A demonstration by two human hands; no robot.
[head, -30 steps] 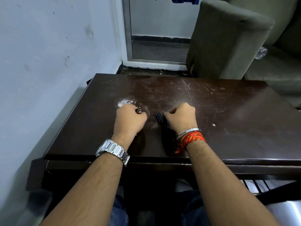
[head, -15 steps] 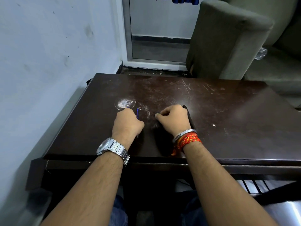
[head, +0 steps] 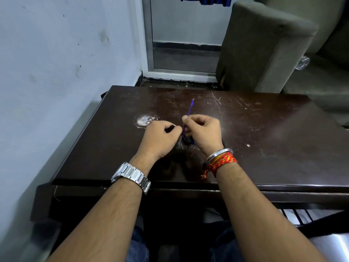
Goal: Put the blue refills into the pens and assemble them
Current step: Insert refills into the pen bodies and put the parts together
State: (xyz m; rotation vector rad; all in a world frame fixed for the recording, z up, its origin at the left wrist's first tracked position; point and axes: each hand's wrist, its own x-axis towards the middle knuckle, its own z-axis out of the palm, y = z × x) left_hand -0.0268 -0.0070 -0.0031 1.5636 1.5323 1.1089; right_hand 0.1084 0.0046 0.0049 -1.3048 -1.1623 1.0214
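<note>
Thin blue refill (head: 189, 108) pinched in right hand (head: 204, 132)

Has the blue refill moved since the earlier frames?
Yes. The blue refill, pinched by the right hand, now points away, farther right of the white table mark.

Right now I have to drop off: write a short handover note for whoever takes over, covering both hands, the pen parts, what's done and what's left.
Left hand: curled shut on a small dark pen part, just above the table.
Right hand: pinching the blue refill, which sticks up and away past the fingertips.
More dark pen parts sit under the right hand; how many is unclear.
Done: refill picked up. No assembled pen in sight.
Left: seat the refill in a barrel and close the pen up.
</note>
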